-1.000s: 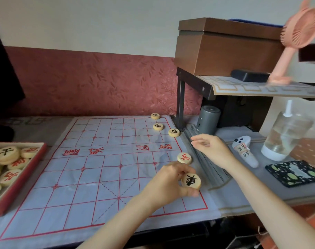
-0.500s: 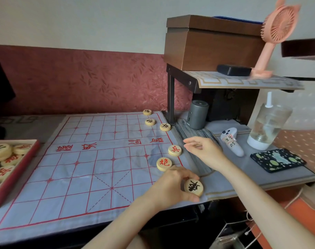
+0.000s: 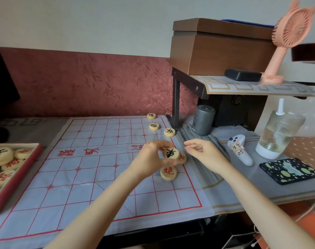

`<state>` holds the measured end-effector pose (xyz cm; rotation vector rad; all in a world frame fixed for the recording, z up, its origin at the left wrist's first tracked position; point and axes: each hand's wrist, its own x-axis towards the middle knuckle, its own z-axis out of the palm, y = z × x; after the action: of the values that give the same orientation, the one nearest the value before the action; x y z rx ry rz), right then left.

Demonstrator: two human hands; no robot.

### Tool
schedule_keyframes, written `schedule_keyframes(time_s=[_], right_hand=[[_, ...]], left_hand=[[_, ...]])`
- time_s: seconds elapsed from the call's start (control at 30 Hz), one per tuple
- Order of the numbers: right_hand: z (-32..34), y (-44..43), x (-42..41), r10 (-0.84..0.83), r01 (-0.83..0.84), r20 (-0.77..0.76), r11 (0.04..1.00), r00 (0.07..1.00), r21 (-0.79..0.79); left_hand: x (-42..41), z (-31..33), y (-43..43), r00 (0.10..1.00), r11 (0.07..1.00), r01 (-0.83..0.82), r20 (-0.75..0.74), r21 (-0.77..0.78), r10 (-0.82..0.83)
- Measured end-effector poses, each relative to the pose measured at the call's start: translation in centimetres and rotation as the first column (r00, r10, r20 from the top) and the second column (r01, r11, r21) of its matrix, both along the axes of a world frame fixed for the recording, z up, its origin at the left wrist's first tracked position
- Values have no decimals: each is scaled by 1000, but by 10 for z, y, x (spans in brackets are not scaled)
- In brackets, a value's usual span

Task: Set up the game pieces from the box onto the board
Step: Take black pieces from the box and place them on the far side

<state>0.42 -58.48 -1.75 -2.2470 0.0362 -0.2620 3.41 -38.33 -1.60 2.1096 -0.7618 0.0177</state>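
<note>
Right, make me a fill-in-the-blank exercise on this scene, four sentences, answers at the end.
1. The pinched piece in the left hand bears a ____ character.
2. The right hand, fingers relaxed, holds ____.
3. The nearest piece lying on the board bears a ____ character.
4. The box of spare pieces sits at the board's ____ edge.

Missing words: black; nothing; red; left.

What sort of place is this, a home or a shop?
Probably a desk in a home: a pale blue cloth chess board with red lines, a pink plastic hand fan on a small shelf, and a clear spray bottle.
</note>
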Motion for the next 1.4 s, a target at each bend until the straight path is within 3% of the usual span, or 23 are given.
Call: schedule_keyframes(time_s=[0.63,1.0,1.27,1.4], right_hand=[[0,11,117,-12,12,10,1000,1000,-6],[-12,13,154,-46,46,30,999,999,-7],[-9,14,154,-32,33,42,999,999,-22],[-11,14,152,-31,32,19,999,999,-22]], left_hand=[[202,10,-37,971,970,-238,-13,41,239],[296,-9,-76,975,958,-214,-10,190,220],[307,-27,-92,975,878,-223,80,425,209],[307,-28,-92,974,855,-222,75,468,211]])
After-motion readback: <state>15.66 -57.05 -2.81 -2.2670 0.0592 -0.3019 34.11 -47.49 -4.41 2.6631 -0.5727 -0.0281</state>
